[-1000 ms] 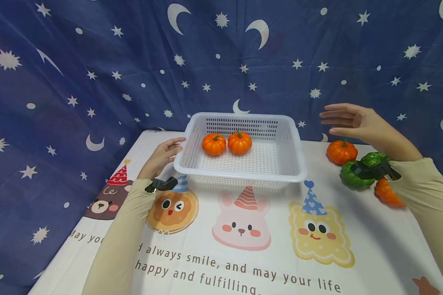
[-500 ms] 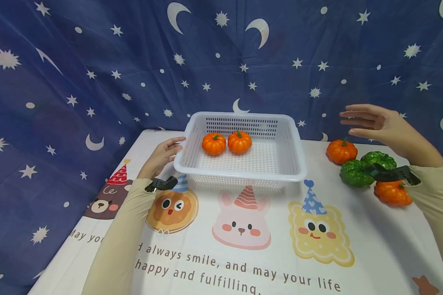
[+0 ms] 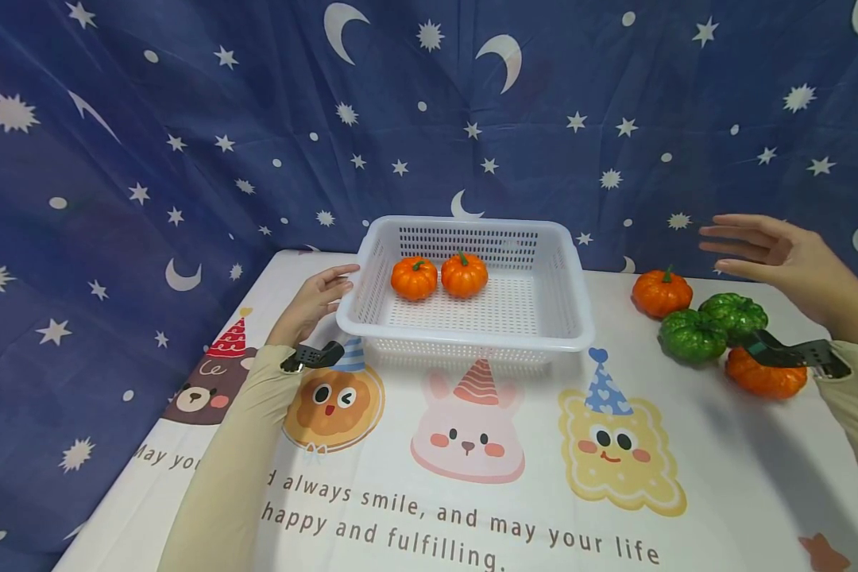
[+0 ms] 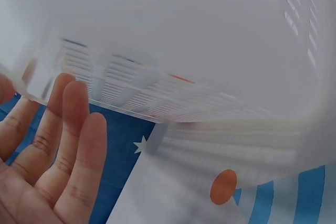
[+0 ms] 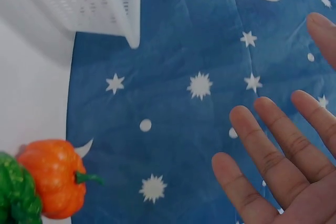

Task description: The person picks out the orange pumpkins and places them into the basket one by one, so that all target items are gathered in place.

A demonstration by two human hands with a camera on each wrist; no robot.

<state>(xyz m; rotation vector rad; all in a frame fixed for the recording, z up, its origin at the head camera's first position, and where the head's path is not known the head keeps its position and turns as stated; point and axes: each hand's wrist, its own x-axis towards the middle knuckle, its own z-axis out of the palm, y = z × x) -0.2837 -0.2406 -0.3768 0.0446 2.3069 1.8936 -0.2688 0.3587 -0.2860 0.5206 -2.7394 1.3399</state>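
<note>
A white plastic basket [image 3: 465,340] stands at the back of the table with two small orange pumpkins, a left one [image 3: 414,280] and a right one [image 3: 464,276], inside. My left hand [image 3: 313,305] is at the basket's left side; in the left wrist view its fingers [image 4: 84,145] look fairly straight against the perforated wall. My right hand [image 3: 794,262] hovers at the right with nothing in it, fingers extended. Below and left of it lie an orange pumpkin [image 3: 661,294], two green pumpkins [image 3: 692,337] and another orange pumpkin [image 3: 761,375], partly hidden by the wrist strap.
A white tablecloth [image 3: 400,548] with cartoon prints and lettering covers the table. Behind it hangs a dark blue curtain [image 3: 429,143] with stars and moons, close to the basket's back edge. The right wrist view shows an orange pumpkin [image 5: 55,177] near the table's edge.
My right hand has moved right and slightly down, away from the basket, uncovering more of the green and orange pumpkins. The left hand, the basket and the pumpkins have stayed put.
</note>
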